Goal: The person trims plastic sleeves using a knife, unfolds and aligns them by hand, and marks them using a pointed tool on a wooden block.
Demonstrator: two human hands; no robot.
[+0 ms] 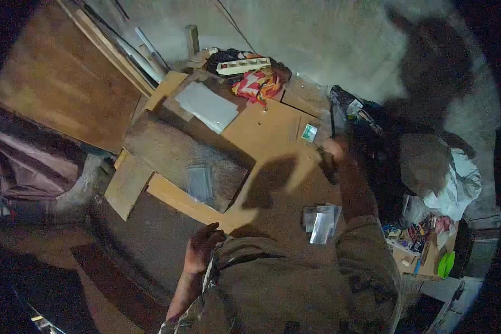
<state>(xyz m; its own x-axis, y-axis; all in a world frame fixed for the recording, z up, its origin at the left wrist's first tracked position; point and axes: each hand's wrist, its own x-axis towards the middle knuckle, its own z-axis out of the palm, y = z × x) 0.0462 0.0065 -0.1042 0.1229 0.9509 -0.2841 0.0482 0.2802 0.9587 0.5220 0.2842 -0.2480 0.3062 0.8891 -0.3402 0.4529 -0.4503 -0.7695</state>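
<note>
- I see clear sleeves (200,183) on a worn board (164,142) along the tabletop's (273,125) left side.
- My left hand (204,246) hangs by the near-left corner, fingers loosely curled, nothing visible in it.
- The green-and-white card (309,132) lies near the right edge; I'd handle it flat, by its rim. Its print is too small to read.
- Loose clear packets (323,224) overlap toward the near-right corner, no label legible.
- My right hand (335,150) is just beside the card; shadow hides its grip, so I cannot tell.

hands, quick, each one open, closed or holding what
Left hand: loosely open, nothing seen in it.
Right hand: near the green card; too dark to tell whether open or holding anything.
</note>
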